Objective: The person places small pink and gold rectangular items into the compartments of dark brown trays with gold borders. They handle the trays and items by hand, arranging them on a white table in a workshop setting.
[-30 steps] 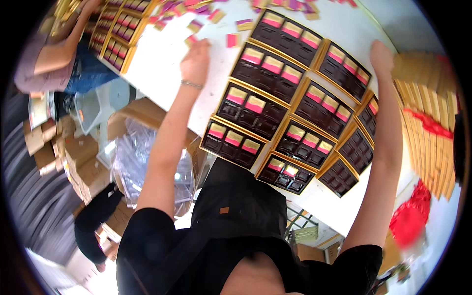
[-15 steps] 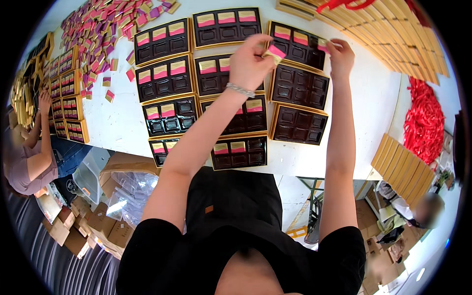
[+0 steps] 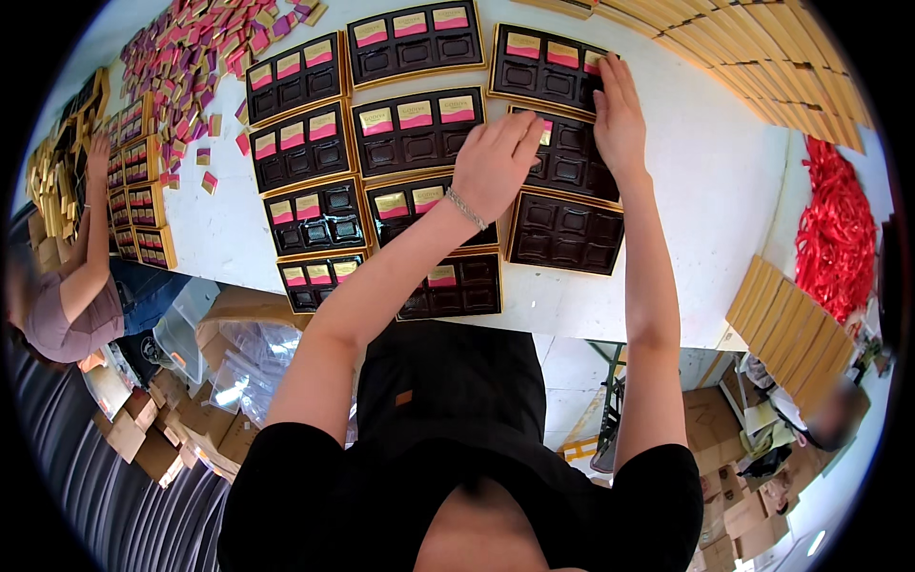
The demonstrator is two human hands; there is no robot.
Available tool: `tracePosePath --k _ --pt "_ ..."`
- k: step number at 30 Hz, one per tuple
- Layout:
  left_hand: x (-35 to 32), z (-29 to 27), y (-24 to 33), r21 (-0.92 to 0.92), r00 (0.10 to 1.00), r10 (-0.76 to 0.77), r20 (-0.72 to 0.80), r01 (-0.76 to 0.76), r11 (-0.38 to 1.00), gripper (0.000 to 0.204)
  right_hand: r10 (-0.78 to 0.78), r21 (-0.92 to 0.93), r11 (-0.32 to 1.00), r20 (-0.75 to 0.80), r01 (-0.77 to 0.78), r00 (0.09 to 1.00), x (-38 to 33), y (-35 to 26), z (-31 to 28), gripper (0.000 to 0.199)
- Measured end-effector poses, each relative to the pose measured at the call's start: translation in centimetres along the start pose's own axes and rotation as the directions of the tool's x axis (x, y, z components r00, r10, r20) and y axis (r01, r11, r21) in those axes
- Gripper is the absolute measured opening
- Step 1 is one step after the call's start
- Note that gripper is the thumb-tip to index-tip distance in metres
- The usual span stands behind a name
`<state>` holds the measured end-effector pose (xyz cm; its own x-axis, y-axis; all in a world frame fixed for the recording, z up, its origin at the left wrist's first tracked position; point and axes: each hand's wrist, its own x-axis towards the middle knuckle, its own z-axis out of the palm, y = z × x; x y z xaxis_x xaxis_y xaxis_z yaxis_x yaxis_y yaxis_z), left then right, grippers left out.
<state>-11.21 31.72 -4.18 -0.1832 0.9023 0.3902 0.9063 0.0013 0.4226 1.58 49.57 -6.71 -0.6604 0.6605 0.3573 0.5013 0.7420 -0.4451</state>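
Note:
Gold-edged boxes with dark six-compartment trays stand in three columns before me. Over the middle box (image 3: 581, 164) of the right column, my left hand (image 3: 494, 170) has its fingers closed at a gold-and-pink wrapped chocolate (image 3: 545, 132), which lies at the upper left compartment. Its fingertips partly cover that piece. My right hand (image 3: 621, 124) is open, fingers stretched out, touching the right end of the top right box (image 3: 551, 71) beside its third wrapped chocolate (image 3: 592, 63). The lower right box (image 3: 566, 234) has bare compartments. My left forearm hides parts of the middle column.
Loose pink, purple and gold wrapped pieces (image 3: 195, 76) are heaped at the far left. Stacked gold boxes (image 3: 724, 57) line the far right, near red ribbon (image 3: 834, 238). At left a co-worker (image 3: 81, 286) reaches toward filled boxes (image 3: 143, 205). An open carton (image 3: 253, 310) holds clear plastic.
My left hand has brought its wrapped chocolate down to the middle right box. My right hand's pinch has opened, with a third piece now in the top right box. The view has shifted slightly.

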Motion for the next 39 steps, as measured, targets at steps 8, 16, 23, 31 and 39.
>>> tracePosePath --k 8,16,23,31,39 --pt "1.2 0.1 -1.6 -0.008 0.995 0.065 0.071 -0.064 0.998 0.043 -0.118 -0.383 0.914 0.065 0.134 0.991 0.7 -0.2 0.4 0.037" --pt "3.3 -1.5 -1.0 -0.843 0.694 -0.584 0.421 0.537 0.031 0.02 0.306 0.612 0.602 0.415 -0.512 0.857 -1.2 -8.2 -3.5 0.041" --pt "0.9 -3.4 -0.5 -0.27 0.922 -0.369 0.116 0.387 0.882 0.015 0.217 0.363 0.869 0.333 -0.337 0.918 -1.2 -6.7 -2.0 0.025" --pt "-5.4 -12.5 -10.1 -0.231 0.733 -0.641 -0.23 0.598 0.767 0.015 -0.118 0.038 0.993 0.244 0.112 0.963 -4.7 -9.4 -0.4 0.046" --pt "-18.4 -19.2 -28.2 0.328 0.702 -0.543 -0.46 0.703 0.631 0.041 -0.097 -0.147 0.975 0.399 0.168 0.912 -6.8 -8.9 -0.3 0.065"
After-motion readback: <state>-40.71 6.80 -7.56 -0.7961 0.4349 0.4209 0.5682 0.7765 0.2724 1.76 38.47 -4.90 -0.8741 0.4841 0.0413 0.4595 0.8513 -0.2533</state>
